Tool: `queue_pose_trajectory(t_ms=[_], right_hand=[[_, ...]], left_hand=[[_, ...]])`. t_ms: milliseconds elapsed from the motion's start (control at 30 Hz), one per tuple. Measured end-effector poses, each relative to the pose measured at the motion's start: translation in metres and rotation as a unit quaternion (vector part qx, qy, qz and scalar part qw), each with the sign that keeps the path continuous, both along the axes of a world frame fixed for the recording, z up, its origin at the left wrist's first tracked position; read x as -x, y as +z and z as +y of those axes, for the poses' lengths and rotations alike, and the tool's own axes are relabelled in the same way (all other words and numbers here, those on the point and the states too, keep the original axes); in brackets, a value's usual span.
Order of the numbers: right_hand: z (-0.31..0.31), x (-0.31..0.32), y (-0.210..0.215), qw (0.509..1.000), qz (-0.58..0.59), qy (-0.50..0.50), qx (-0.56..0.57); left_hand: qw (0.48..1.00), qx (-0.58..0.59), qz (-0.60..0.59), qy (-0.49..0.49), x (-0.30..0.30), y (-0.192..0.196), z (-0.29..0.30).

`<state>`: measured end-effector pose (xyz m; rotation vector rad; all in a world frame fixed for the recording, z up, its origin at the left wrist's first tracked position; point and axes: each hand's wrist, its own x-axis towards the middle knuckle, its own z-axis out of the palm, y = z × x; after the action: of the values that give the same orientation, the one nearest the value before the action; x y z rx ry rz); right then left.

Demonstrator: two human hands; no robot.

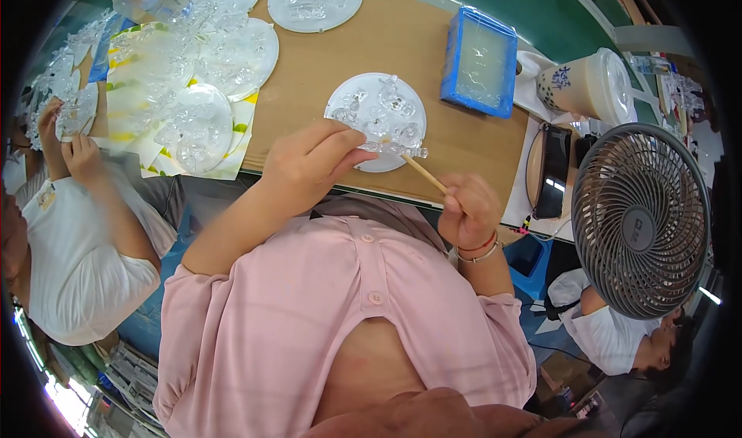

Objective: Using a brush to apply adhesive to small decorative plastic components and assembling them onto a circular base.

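Between the fingertips of my left hand [313, 160] is a small clear figurine [394, 150], glass or plastic, held over the near edge of a round white plate [412, 107]. My right hand [470, 205] is closed round a thin wooden stick [427, 177], possibly a brush handle. The stick slants up to the left, and its far end meets the clear figurine; whether it has bristles is too small to tell. Several other clear figurines [393, 96] lie on the plate.
A blue tray [454, 59] of pale contents stands right of the plate, beside a lidded drink cup [583, 86], a phone [553, 171] and a grey fan [640, 222]. More loaded plates [315, 25] are behind and left. Co-workers [85, 245] sit at both sides.
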<state>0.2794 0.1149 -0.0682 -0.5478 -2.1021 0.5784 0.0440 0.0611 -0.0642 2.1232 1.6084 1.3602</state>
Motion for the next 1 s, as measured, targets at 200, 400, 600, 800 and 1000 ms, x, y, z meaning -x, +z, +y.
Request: queue_pose_trajectory(t_ms=[200, 400, 600, 800, 1000], right_hand=[[-0.008, -0.022, 0.007, 0.995, -0.015, -0.089, 0.032], [-0.007, -0.017, 0.019, 0.998, -0.057, -0.02, 0.01], [0.028, -0.034, 0.032, 0.973, 0.155, -0.167, -0.017], [0.074, -0.027, 0.014, 0.96, 0.036, -0.255, -0.108], [0.077, -0.026, 0.007, 0.965, 0.089, -0.241, -0.058]], left_hand=[[1.0, 0.004, 0.01, 0.004, -0.002, -0.001, 0.0], [0.998, -0.027, 0.055, -0.006, -0.013, -0.002, 0.008], [0.992, -0.079, 0.094, 0.034, -0.012, -0.005, 0.012], [0.99, -0.071, 0.09, 0.076, -0.009, 0.001, 0.014], [0.995, 0.018, 0.041, 0.084, 0.018, 0.012, 0.007]])
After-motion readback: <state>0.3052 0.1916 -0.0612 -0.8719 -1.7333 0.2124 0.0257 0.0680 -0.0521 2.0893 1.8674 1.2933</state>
